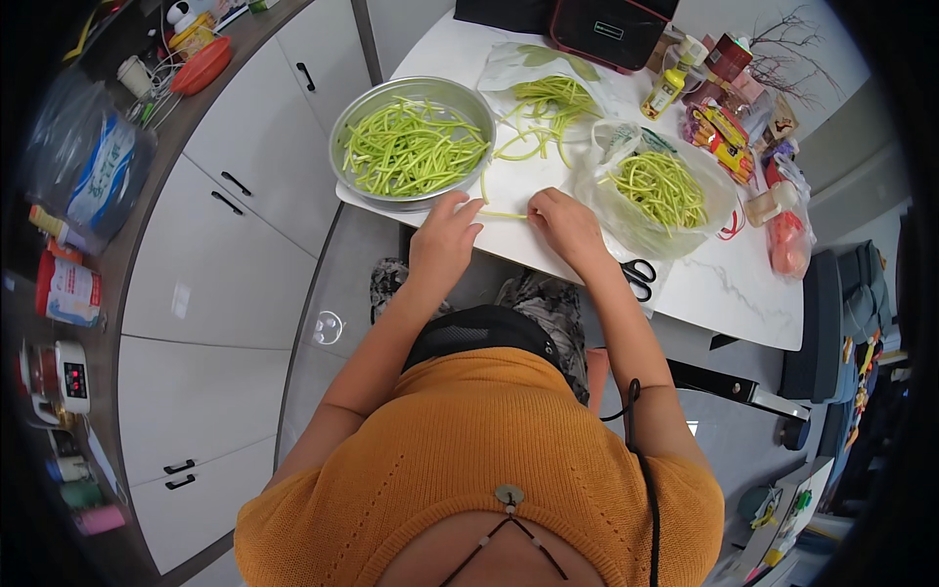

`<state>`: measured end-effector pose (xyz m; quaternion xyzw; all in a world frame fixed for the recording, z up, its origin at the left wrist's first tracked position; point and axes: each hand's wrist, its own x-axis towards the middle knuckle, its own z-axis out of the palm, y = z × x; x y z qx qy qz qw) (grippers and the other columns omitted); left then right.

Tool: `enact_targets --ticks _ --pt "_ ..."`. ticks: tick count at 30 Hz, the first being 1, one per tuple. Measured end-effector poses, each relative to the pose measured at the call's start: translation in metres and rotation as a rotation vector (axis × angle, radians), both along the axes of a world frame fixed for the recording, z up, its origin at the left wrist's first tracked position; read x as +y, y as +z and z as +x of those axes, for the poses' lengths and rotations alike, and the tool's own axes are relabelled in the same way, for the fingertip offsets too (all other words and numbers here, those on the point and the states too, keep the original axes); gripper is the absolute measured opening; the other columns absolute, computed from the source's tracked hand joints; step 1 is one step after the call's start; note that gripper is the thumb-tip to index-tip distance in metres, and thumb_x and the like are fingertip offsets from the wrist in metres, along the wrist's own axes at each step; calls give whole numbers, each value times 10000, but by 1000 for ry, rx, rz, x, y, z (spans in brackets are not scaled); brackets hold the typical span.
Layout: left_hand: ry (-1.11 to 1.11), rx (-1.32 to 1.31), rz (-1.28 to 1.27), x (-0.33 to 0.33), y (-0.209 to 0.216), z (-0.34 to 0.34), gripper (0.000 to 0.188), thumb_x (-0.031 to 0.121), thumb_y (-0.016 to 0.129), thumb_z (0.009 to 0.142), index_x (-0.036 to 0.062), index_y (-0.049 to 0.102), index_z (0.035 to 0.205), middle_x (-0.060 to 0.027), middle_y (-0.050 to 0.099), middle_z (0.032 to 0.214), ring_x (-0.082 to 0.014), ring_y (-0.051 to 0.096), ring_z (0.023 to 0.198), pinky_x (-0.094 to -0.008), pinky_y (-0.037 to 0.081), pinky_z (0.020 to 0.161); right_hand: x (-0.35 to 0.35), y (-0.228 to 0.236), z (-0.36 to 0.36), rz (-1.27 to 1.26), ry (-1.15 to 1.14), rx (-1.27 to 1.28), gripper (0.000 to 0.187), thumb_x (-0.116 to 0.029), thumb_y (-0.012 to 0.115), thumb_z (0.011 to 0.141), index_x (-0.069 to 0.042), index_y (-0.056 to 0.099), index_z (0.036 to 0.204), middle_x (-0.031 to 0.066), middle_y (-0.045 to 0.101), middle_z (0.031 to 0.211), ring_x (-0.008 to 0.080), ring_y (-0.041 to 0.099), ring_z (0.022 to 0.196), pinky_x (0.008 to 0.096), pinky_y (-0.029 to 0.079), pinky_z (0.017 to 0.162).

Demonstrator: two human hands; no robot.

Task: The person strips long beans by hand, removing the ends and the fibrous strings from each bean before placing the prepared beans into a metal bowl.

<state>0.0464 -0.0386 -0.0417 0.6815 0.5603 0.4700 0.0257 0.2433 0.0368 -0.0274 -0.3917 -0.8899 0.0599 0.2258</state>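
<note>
Orange knit top (469, 421) foremost; beyond it, one green stem (505, 215) lay crosswise above the table (729, 284), right end pinched by the curled right hand (567, 227), left end beside the half-curled left hand (443, 245), whose hold was unclear.

The right hand (565, 223) partly hides a green stalk (507, 215); scissors (640, 278) at right lie half-hidden, probably under the plastic bag (721, 201).

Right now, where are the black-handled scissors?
In the head view, the scissors lie right of centre, at the near edge of the table, beside the right forearm and the bag of green stems.
</note>
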Motion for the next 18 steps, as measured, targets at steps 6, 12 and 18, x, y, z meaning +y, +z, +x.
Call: enact_targets --ticks 6,12,18 --pt "-68 90 45 -1 10 12 171 46 646 758 80 665 925 -63 614 856 -247 604 718 -317 483 610 -30 22 19 -90 -47 128 95 -148 592 812 -72 592 869 108 600 781 299 591 723 377 464 630" --pt "-78 48 185 -1 26 20 126 37 638 766 52 671 887 -78 633 785 -233 609 671 -298 478 588 -50 28 27 -87 -39 225 96 -141 619 801 -66 639 858 109 610 789 285 592 706 356 464 620" --pt "-114 -70 76 -8 33 30 117 37 616 795 18 665 900 -94 638 760 -191 601 619 -262 463 565 -60 28 30 -410 -75 690 40 -54 625 818 -19 621 835 12 582 719 85 499 529 240 401 492"
